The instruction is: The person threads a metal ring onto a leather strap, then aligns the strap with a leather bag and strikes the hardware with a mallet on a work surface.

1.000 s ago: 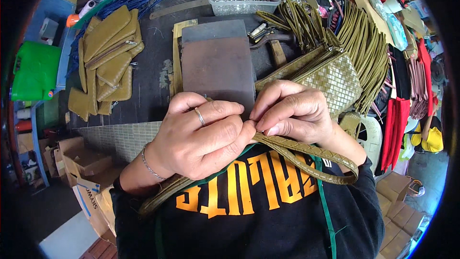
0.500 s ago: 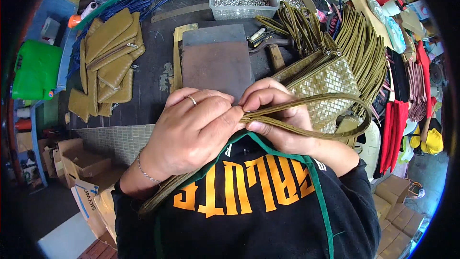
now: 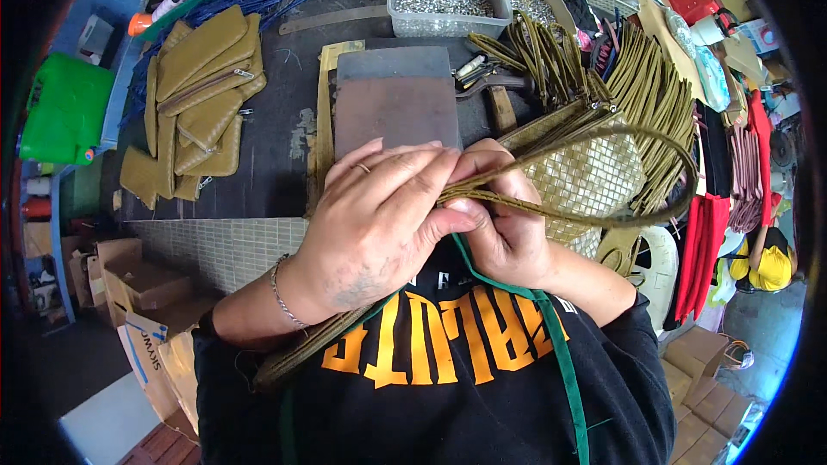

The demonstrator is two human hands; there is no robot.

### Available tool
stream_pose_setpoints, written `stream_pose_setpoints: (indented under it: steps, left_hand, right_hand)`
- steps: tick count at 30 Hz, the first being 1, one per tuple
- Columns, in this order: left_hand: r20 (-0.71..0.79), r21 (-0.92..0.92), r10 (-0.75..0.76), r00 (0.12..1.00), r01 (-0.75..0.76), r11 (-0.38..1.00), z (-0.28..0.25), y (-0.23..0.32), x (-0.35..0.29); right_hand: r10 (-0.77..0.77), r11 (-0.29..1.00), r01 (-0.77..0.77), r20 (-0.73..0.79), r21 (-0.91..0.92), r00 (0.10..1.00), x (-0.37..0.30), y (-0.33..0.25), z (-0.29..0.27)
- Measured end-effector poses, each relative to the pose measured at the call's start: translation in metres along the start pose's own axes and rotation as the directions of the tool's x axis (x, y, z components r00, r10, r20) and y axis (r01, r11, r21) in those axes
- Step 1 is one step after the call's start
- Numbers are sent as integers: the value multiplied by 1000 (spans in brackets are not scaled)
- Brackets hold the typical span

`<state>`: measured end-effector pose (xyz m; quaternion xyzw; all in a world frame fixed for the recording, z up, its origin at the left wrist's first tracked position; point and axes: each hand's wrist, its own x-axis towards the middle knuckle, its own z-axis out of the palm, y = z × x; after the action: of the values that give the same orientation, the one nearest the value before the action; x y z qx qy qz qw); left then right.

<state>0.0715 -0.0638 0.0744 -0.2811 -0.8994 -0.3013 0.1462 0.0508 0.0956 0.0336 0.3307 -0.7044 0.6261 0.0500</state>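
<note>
A narrow olive strap is folded into a long loop reaching out to the right from between my hands. My left hand, a ring on one finger, is closed over the strap's gathered ends, thumb pressing against my right hand. Around the strands just to the right, my right hand is curled in a grip. My fingers cover the exact spot where the ends meet. Beneath my left forearm, a thicker olive strip lies against my shirt. Behind my right hand rests a shiny woven olive bag.
A stone-like slab lies on the dark table before me. Olive zippered pouches are piled on the left. Beyond the slab stands a clear plastic box of small metal pieces. Many olive straps fan out at right. A person in yellow is far right.
The strap loop has swung upward and farther right. My left hand has turned and moved over the ends, with its thumb now across toward my right hand. Both hands keep hold.
</note>
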Motion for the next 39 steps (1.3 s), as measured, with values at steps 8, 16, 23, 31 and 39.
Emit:
stream_pose_setpoints:
  steps: [8, 16, 23, 31, 39]
  left_hand:
    - [-50, -18, -1, 999, 0, 1000, 3, -1, 1]
    - [454, -730, 9, 891, 367, 577, 24, -26, -14]
    - [534, -649, 88, 841, 341, 680, 8, -16, -14]
    - [650, -563, -187, 737, 631, 533, -14, -25, -56]
    - [656, -371, -281, 701, 623, 688, -35, -43, -58]
  right_hand:
    - [-48, 999, 48, -62, 8, 997, 2, -1, 1]
    - [203, 866, -233, 116, 442, 972, -1, -6, -35]
    - [156, 730, -146, 45, 668, 987, -6, 0, -34]
    - [377, 554, -133, -105, 822, 920, -23, 3, -13]
    - [541, 604, -172, -241, 778, 806, -26, 5, -8]
